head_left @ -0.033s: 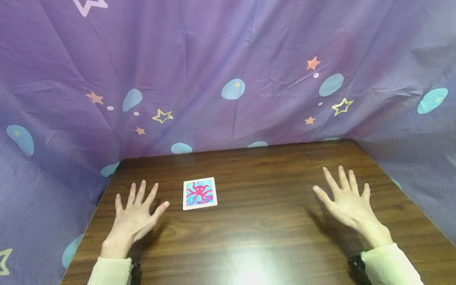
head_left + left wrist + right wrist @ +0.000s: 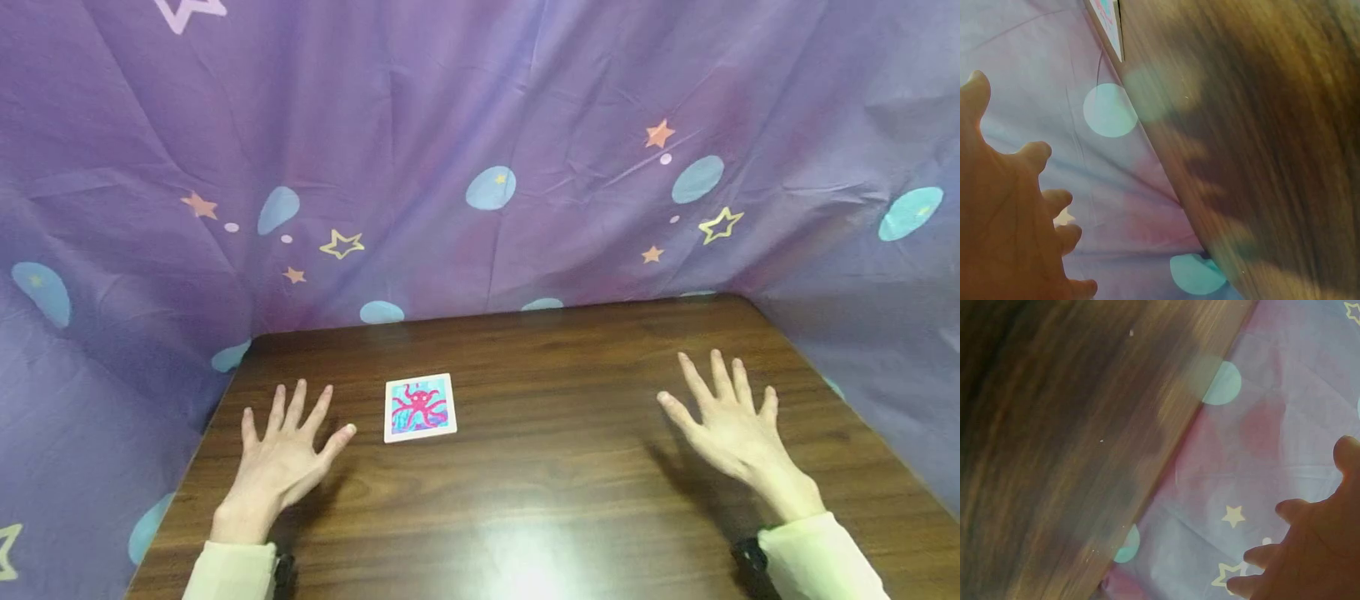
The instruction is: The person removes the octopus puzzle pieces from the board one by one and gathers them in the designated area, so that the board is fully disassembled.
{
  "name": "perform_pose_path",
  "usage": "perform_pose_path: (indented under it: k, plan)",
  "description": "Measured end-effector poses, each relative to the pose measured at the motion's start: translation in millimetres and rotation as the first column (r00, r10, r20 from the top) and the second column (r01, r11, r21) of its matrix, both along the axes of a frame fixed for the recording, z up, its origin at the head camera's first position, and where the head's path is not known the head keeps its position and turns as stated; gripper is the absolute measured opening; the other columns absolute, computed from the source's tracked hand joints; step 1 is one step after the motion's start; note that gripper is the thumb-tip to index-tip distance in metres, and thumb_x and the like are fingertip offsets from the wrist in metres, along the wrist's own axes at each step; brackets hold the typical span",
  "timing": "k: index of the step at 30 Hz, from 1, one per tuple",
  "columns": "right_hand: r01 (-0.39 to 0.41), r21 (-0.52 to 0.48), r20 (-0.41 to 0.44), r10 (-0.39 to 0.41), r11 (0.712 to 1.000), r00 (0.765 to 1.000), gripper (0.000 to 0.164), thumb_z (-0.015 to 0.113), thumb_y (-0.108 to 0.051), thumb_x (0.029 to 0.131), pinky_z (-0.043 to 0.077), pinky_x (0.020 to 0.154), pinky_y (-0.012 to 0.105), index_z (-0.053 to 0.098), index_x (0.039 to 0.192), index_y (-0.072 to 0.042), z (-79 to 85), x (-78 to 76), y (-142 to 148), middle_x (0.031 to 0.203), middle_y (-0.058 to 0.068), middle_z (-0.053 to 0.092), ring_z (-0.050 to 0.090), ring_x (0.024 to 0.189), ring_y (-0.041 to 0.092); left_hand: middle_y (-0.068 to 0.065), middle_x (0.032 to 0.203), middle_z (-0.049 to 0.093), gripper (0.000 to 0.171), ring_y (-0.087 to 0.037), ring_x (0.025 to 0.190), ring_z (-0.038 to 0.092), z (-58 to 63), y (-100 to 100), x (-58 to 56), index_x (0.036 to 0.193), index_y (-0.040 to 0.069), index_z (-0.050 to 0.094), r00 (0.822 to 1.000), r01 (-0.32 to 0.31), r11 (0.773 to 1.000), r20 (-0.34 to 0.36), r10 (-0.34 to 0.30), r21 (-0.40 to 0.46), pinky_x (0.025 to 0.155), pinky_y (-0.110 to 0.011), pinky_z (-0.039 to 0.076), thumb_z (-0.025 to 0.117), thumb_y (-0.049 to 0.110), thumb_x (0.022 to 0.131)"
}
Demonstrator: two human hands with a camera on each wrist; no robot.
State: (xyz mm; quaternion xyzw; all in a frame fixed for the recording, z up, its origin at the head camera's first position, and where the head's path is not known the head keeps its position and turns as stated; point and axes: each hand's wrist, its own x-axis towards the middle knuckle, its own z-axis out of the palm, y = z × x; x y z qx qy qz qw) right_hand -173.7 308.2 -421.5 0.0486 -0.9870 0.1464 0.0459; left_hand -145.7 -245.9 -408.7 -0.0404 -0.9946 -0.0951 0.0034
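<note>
A square card (image 2: 420, 407) with a white border lies face up on the dark wooden table (image 2: 525, 467), left of centre; it pictures a pink octopus on blue. To its left is my left hand (image 2: 281, 467), palm down above the wood, fingers straight and spread, thumb pointing toward the card but apart from it. My right hand (image 2: 731, 433) is held the same way at the table's right side, with its shadow on the wood. Both hands hold nothing. In the left wrist view, a corner of the card (image 2: 1112, 28) shows at the top.
A purple curtain (image 2: 420, 150) with stars and blue ovals hangs behind the table and along both sides. Cream sleeves (image 2: 232, 571) with black bands cover the wrists. Light glares off the table's near middle.
</note>
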Motion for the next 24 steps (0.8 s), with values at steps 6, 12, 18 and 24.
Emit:
perform_pose_path:
  k: [6,12,18,24]
  plan:
    - [-0.006,0.004,-0.005,0.006,1.0,1.0,0.076,0.032,-0.06,0.099,-0.018,0.096,0.078,0.001,0.158,-0.023,2.4,-1.0,0.8,0.158,0.026,-0.012,-0.017,0.14,0.05,-0.021,0.161,0.004,0.081,-0.046,0.145,-0.003,-1.1,1.5,-2.0,0.158,0.019,0.015,1.0,0.011,1.0,0.0,-0.011,-0.004,0.105,-0.071,-0.016,0.027,0.069,0.095]
    - [0.0,0.002,-0.019,0.0,1.0,1.0,0.076,0.033,-0.059,0.099,-0.016,0.098,0.078,0.004,0.158,-0.022,0.8,-0.1,1.2,0.158,0.027,-0.008,-0.014,0.141,0.05,-0.021,0.161,0.005,0.081,-0.045,0.145,-0.002,-3.0,3.4,-2.0,0.158,0.018,0.018,1.0,0.015,1.0,-0.003,-0.015,0.002,0.105,-0.069,-0.017,0.028,0.069,0.096]
    - [-0.005,-0.012,-0.025,0.005,1.0,1.0,0.074,0.032,-0.057,0.1,-0.016,0.099,0.077,0.004,0.158,-0.022,3.0,-2.7,2.4,0.158,0.027,-0.009,-0.015,0.141,0.049,-0.021,0.161,0.007,0.082,-0.045,0.145,-0.001,-3.2,5.1,-2.4,0.157,0.017,0.021,1.0,0.017,1.0,-0.007,-0.017,0.006,0.106,-0.069,-0.015,0.026,0.07,0.095]
    - [-0.028,-0.029,-0.041,0.027,0.999,0.999,0.071,0.031,-0.054,0.102,-0.012,0.1,0.077,0.003,0.158,-0.022,8.0,-9.0,2.0,0.158,0.028,-0.008,-0.014,0.142,0.049,-0.019,0.162,0.008,0.081,-0.044,0.146,0.0,-6.4,7.1,-2.7,0.157,0.017,0.023,0.999,0.028,1.0,0.017,-0.029,0.014,0.107,-0.069,-0.013,0.025,0.07,0.095]
